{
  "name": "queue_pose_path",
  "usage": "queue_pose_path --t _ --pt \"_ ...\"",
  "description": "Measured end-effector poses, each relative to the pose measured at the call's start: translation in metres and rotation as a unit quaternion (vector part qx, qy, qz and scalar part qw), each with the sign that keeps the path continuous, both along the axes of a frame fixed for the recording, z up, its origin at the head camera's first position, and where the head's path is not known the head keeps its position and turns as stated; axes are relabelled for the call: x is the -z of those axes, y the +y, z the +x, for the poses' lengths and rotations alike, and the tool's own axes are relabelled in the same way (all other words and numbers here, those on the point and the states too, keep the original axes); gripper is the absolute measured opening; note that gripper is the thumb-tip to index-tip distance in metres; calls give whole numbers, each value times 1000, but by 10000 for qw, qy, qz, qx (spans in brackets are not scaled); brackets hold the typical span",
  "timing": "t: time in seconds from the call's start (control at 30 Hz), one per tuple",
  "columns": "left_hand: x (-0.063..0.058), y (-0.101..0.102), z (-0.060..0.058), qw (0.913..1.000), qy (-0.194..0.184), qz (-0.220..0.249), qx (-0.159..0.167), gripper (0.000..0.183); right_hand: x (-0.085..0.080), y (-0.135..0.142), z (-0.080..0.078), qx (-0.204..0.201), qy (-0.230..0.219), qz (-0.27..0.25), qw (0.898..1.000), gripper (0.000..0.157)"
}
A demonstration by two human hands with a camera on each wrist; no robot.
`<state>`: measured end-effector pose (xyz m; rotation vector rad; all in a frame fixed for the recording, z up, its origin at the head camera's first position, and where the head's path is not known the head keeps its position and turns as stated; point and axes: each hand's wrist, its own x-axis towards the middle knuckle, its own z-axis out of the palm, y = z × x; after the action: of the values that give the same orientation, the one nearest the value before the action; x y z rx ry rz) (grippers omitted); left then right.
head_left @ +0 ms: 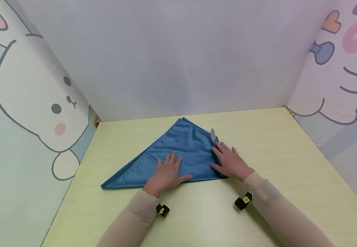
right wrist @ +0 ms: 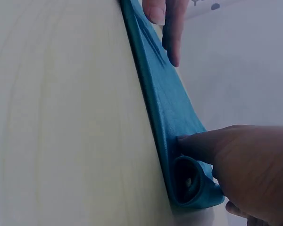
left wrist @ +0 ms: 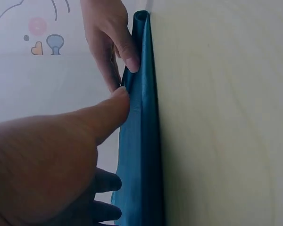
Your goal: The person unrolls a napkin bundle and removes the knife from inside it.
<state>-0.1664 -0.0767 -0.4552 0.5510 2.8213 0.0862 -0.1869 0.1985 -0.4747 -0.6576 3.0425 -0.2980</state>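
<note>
A shiny blue cloth napkin (head_left: 178,147) lies on the table, folded into a broad triangle with its right end rolled up. From the top of that roll pokes the rounded silver tip of a table knife (head_left: 212,134); cloth covers the rest. My right hand (head_left: 231,161) grips the roll, thumb and fingers bent over it. The right wrist view shows the roll's round opening (right wrist: 188,181) beside the thumb. Fingers spread, my left hand (head_left: 167,173) rests on the middle of the napkin near its front edge.
The pale wooden table (head_left: 289,164) extends around the cloth on every side. A whitish panel (head_left: 191,68) stands behind it, with cartoon-printed panels (head_left: 42,113) along the left and right. A small black camera is strapped at each wrist.
</note>
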Motion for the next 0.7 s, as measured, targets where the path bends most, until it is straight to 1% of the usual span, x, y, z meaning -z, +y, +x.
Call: queue_pose_path --t 0.1,0.17,0.27,0.57,0.7 --pt "5 4 -1 9999 -118 -87 -48 94 2 1 -1 13 32 45 10000 74" --pt "7 4 -2 9998 -144 -150 -54 94 3 2 -1 22 64 37 10000 74" --pt "8 4 -2 9997 -115 -207 -28 95 4 5 0 28 88 41 9999 72" --pt "3 4 0 9995 -100 -300 19 95 4 10 0 18 51 -3 10000 68" --pt "1 4 1 9995 -22 -325 52 96 3 10 0 28 33 -13 10000 68"
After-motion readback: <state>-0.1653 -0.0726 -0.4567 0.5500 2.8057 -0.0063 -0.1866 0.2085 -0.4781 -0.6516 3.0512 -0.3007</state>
